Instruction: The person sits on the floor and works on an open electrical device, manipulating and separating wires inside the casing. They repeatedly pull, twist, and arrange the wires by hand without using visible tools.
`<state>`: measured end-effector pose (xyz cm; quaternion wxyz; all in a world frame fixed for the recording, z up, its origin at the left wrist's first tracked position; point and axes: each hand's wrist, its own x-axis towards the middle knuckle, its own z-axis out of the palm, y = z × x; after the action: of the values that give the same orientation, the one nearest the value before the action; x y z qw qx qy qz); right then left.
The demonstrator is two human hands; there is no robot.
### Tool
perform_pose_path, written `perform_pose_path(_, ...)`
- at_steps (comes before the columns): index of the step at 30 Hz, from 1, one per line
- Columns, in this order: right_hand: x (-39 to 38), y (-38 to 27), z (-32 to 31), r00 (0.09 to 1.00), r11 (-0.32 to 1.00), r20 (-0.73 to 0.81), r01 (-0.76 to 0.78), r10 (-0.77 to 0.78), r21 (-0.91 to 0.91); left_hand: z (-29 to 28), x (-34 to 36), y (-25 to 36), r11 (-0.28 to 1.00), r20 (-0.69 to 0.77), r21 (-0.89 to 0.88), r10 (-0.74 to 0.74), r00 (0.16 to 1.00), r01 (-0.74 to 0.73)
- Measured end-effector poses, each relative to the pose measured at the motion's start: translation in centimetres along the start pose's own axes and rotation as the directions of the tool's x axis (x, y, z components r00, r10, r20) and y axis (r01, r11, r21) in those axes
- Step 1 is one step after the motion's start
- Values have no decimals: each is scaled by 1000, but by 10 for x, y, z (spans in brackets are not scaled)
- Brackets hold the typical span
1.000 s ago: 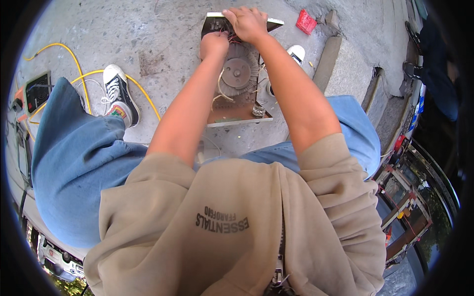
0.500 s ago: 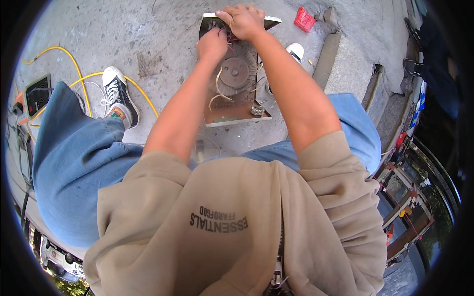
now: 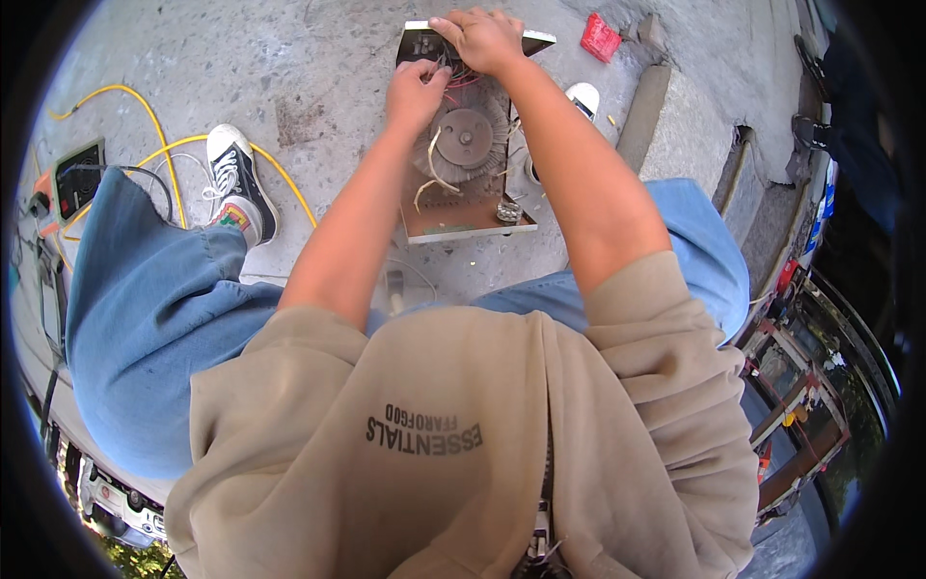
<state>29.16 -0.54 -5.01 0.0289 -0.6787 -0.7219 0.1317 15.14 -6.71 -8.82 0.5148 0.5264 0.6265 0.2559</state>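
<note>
An opened metal case (image 3: 447,212) with pale edges and a brown, stained inside lies on the ground ahead of me. In its middle is a round, finned coil with a grey disc (image 3: 465,138) on top. My right hand (image 3: 485,41) grips the case's far edge, thumb on the inner side and fingers over the rim. My left hand (image 3: 417,95) is closed in a pinch at a bundle of thin wires (image 3: 463,75), some of them red, by the dark far panel. Its fingertips partly cover what they hold. Loose cream-coloured leads (image 3: 434,166) curl over the coil.
Yellow cable (image 3: 280,179) runs past my left shoe (image 3: 241,179) to an orange-and-black device (image 3: 75,179). A red packet (image 3: 600,39) lies at the far right, near a concrete ledge (image 3: 675,125). Another person's dark shoe (image 3: 810,132) shows at the right rim.
My left hand has drawn back slightly from the case's far panel, its pinched fingertips now showing at the wires. My right hand keeps its grip on the edge. The view has shifted a little.
</note>
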Motion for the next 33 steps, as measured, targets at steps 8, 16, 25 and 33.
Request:
perform_pose_path(8, 0, -2, -2, 999, 1000, 48, -19, 19, -3, -7, 18, 10, 735, 214, -587, -262, 941, 339)
perform_pose_path(16, 3, 4, 3, 1000, 999, 15, 5, -6, 42, -5, 21, 15, 607, 250, -692, -307, 918, 391)
perform_pose_path(25, 10, 15, 3, 994, 977, 104, -64, 44, 203, 4, 22, 17, 654, 139, -711, -230, 963, 259)
perform_pose_path(33, 3, 17, 4, 998, 976, -22, 68, -65, 207, -8, 20, 18, 624, 258, -704, -220, 941, 339)
